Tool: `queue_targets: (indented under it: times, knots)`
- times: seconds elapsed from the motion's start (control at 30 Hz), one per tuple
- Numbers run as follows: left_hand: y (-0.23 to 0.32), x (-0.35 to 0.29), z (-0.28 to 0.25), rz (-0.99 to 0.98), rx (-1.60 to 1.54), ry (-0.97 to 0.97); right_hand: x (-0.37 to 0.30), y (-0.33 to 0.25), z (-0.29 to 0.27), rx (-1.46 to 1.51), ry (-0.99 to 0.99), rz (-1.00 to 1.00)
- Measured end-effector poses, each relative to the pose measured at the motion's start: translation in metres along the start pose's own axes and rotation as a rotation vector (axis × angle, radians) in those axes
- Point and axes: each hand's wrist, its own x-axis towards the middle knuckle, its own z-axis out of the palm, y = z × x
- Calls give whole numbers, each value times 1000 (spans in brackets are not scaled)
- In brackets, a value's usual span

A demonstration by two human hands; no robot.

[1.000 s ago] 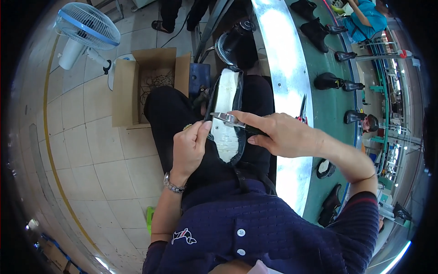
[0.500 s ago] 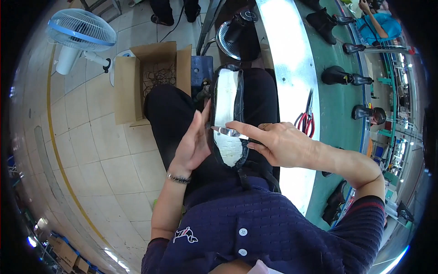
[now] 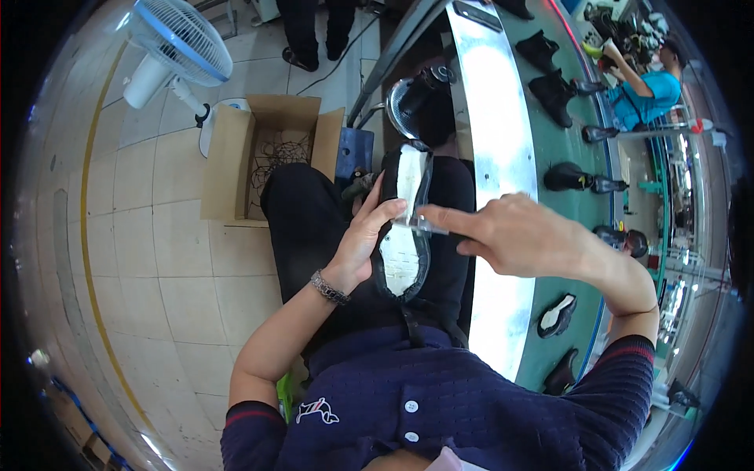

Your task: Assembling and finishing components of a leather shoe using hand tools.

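Off to the left a white and blue floor fan [image 3: 179, 47] stands on the pale tiled floor [image 3: 149, 267]; beside it an open cardboard box [image 3: 267, 169] holds a tangle of dark scraps; then comes the seated person's lap, where a black shoe upper on its last [image 3: 406, 228] lies sole-side up, its white insole facing the ceiling. The left hand [image 3: 363, 239] cradles the shoe's side, fingers spread flat against it, a grip that steadies rather than clenches; the right hand [image 3: 514, 231] pinches a thin, pale tool or strip [image 3: 420, 228] across the middle of the sole, forefinger pressing along it. It looks like work on the bottom of the lasted shoe, perhaps trimming or smoothing; the next stroke seems to need the shoe held firm. Farther right runs a shiny metal rail [image 3: 491, 157] and a green conveyor tabletop [image 3: 585, 212] carrying more black shoes [image 3: 585, 179]; at the far end another worker in a turquoise shirt [image 3: 648, 90] bends over it.
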Motion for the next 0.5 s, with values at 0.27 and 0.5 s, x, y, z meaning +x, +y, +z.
queue_targets:
  times: [0.27,0.5]
  knots:
    - [1,4,-7,-13,101,-36,50,48,16,-121,239,36]
    - [8,2,-7,-63,116,-55,42,45,44,15,372,-24]
